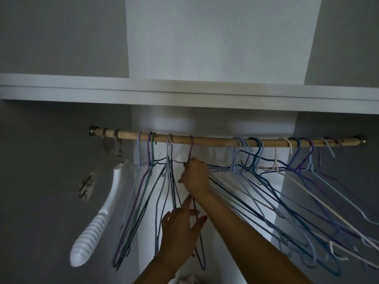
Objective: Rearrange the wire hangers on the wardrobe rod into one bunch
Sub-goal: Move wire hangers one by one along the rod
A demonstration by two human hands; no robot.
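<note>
A wooden wardrobe rod (213,140) runs across the closet under a white shelf. Several wire hangers in blue, purple and green hang on it: a small group at the left (141,181), a purple one (191,146) near the middle, and a tangled spread at the right (287,181). My right hand (194,175) reaches up and pinches the neck of the purple hanger just below the rod. My left hand (180,226) is lower, its fingers spread against the lower wires of the hangers hanging in the middle.
A white plastic hanger (92,222) dangles from metal hooks at the rod's left end. A metal wall hook (86,187) sits on the left wall. The white shelf (184,93) runs close above the rod. Some cloth lies at the bottom (188,279).
</note>
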